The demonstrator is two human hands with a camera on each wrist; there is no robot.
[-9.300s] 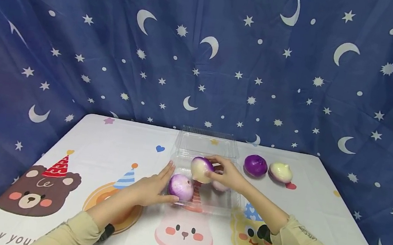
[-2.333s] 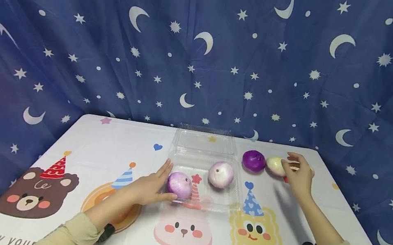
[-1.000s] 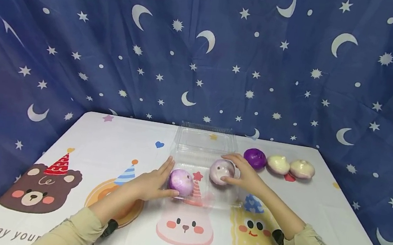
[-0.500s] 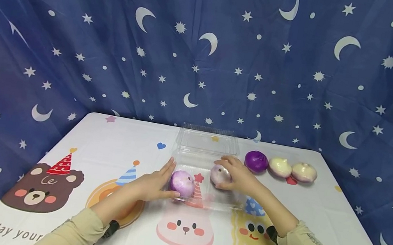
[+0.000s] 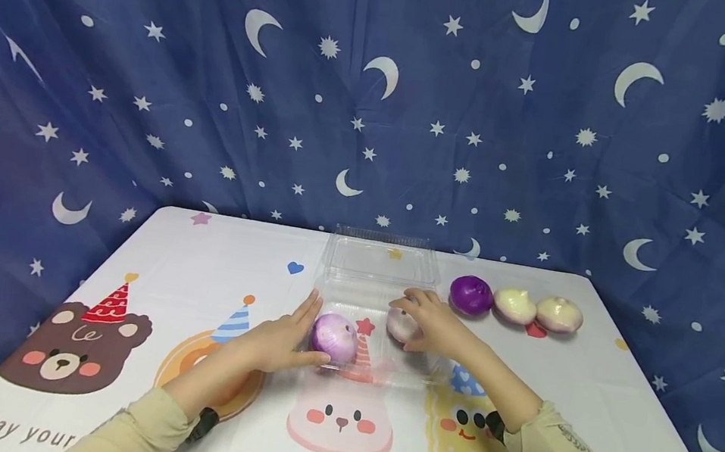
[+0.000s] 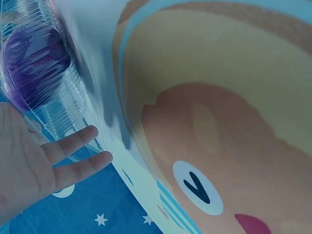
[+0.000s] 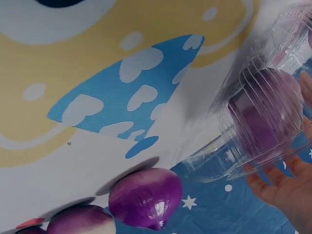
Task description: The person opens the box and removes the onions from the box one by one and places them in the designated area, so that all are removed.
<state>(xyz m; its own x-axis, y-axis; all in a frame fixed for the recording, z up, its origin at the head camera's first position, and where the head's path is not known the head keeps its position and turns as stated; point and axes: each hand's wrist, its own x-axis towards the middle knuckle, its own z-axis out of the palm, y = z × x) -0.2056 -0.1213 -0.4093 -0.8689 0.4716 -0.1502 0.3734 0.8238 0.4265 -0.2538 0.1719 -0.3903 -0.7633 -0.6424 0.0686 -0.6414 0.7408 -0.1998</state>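
A clear plastic clamshell box [image 5: 381,261] lies with its lid folded back, two purple-and-white onions in its base. At its left side my left hand [image 5: 281,341] rests with straight fingers along the wall, the thumb by the front edge near the left onion [image 5: 334,338]. Through the ribbed wall that onion [image 6: 34,66] shows purple in the left wrist view, beside the spread fingers of the left hand [image 6: 44,165]. My right hand [image 5: 439,326] grips the right onion [image 5: 401,326] from above, partly covering it. In the right wrist view, the box's wall stands before this onion [image 7: 265,109].
Right of the box, near the table's back edge, stand a deep purple onion [image 5: 471,295] and two pale onions, one in the middle [image 5: 514,306] and one at the end [image 5: 559,314]. A printed white cloth [image 5: 249,249] covers the table; a blue star-patterned curtain [image 5: 378,106] hangs behind.
Earlier my right hand held a pale onion over the box, then reached the row, where a third onion now stands. It has since come back to the box's right onion. The left hand stays.
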